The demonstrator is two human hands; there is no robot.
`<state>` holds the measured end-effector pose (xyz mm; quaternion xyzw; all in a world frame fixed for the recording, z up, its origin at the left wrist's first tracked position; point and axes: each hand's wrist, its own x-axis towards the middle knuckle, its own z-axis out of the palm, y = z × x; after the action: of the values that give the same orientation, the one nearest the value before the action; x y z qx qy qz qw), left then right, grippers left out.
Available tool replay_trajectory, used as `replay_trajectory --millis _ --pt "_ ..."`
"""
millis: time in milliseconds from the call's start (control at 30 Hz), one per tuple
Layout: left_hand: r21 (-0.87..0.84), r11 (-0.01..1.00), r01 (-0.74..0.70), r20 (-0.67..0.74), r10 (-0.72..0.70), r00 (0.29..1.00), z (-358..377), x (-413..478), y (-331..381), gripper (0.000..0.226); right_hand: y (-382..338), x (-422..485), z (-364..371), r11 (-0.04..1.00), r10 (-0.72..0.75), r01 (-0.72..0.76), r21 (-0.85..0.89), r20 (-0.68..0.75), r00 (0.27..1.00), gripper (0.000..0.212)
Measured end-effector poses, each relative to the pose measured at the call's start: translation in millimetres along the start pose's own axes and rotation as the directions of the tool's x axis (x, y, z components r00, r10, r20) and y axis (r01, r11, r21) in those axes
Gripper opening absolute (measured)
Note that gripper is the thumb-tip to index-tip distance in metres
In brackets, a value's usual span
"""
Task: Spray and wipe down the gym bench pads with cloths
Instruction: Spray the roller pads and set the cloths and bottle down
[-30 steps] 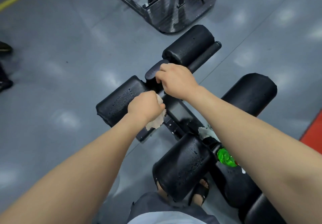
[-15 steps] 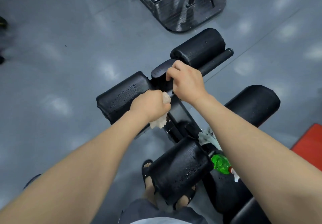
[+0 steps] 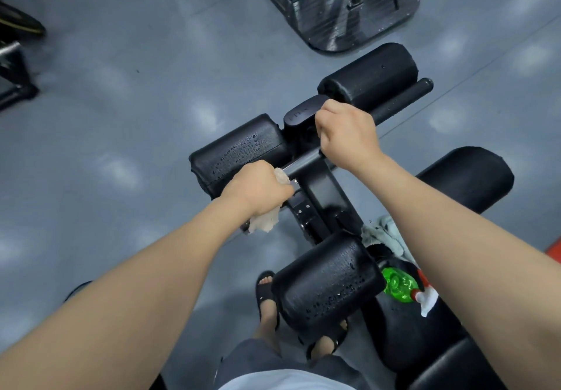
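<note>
A black gym bench with roller pads fills the middle. My left hand [image 3: 258,187] grips a beige cloth [image 3: 264,222] against the near end of the wet upper left roller pad [image 3: 239,153]. My right hand [image 3: 346,133] is curled round the black handle bar [image 3: 400,98] beside the upper right roller pad [image 3: 368,77]. Water drops cover the lower left roller pad [image 3: 326,283]. A lower right roller pad [image 3: 467,177] shows behind my right forearm. A green spray bottle [image 3: 397,285] and a grey cloth [image 3: 384,235] lie on the bench, partly hidden by that forearm.
The bench's black frame post [image 3: 321,195] runs between the pads. A dark metal machine base [image 3: 349,10] stands on the grey floor ahead. More black equipment [image 3: 15,64] sits at the far left. My sandalled feet [image 3: 268,301] stand beside the lower left pad. A red mat edge [image 3: 554,251] shows at right.
My left hand with the beige cloth has slid back towards me along the end of the upper left pad. My right hand keeps its hold on the handle bar. The view has shifted closer.
</note>
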<state>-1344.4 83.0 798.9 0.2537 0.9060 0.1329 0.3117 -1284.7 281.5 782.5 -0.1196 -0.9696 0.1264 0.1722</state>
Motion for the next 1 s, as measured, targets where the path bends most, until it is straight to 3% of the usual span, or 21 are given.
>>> replay_trajectory --millis 200,267,400,567,800,900,1000 --pt "-0.252 0.961 0.118 0.358 -0.020 0.933 -15 14 -3 0.015 2 1 4 1.000 0.011 -0.012 -0.021 -0.031 0.999 0.036" --pt "-0.249 0.963 0.106 0.390 0.000 0.921 -19 15 -2 0.016 3 1 5 1.000 0.011 -0.012 -0.028 -0.037 0.999 0.034" --pt "-0.105 0.994 -0.017 0.217 0.040 0.975 -15 6 3 0.027 3 1 7 0.999 0.013 -0.015 -0.041 -0.050 0.999 0.030" --pt "0.068 0.997 0.045 -0.007 -0.045 0.999 -4 -9 7 0.023 3 0 7 0.999 0.012 -0.014 -0.050 -0.050 0.999 0.031" --pt "0.238 0.964 0.115 0.004 -0.120 0.993 -11 -16 17 0.022 2 0 9 0.998 0.010 -0.014 -0.068 -0.054 0.998 0.030" --pt "0.410 0.910 0.065 -0.096 -0.028 0.995 -5 -27 12 0.011 3 -1 7 0.997 0.015 -0.018 -0.079 -0.046 0.999 0.027" --pt "0.500 0.866 -0.016 -0.062 0.054 0.997 -9 -31 4 0.012 3 -2 7 0.998 0.009 -0.012 -0.065 -0.042 0.999 0.024"
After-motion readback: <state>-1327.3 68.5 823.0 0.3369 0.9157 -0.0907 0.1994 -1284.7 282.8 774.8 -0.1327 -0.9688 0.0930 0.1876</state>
